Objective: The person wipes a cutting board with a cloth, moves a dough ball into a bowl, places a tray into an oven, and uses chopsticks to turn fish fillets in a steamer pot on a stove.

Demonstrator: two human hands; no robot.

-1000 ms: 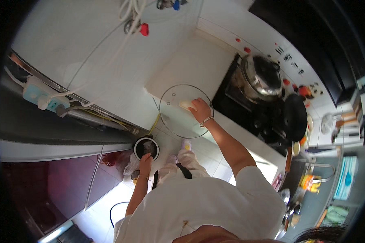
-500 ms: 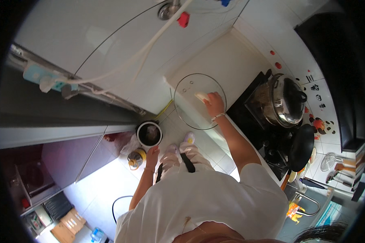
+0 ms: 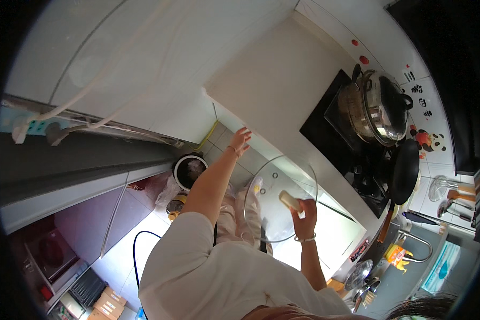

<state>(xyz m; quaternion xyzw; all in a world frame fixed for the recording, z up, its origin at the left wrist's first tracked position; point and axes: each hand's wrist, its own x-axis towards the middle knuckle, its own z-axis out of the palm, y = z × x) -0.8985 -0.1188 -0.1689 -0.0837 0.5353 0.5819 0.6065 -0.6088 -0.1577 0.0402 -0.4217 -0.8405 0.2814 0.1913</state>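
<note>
My right hand (image 3: 305, 217) grips the cream-coloured handle (image 3: 290, 201) of a round clear glass lid (image 3: 269, 213). The lid is held up in front of my body, tilted, over the gap beside the counter; my legs show through it. My left hand (image 3: 240, 142) reaches forward with its fingers apart and nothing in it, close to the front edge of the counter (image 3: 266, 90). Below and left of that arm, on the floor, stands a round white-rimmed container (image 3: 179, 184) with a dark inside and something pale in it.
A black stove (image 3: 325, 118) holds a large lidded steel pot (image 3: 364, 109); a black frying pan (image 3: 405, 173) leans beside it. Nearer on the right is a sink with a curved tap (image 3: 428, 250). A bottle (image 3: 175, 207) stands by the floor container. Cabinets (image 3: 98, 216) line the left.
My right hand has brought the glass lid from over the counter back toward my body. The left hand has risen from near the floor container and stretched forward, opening. The view has shifted.
</note>
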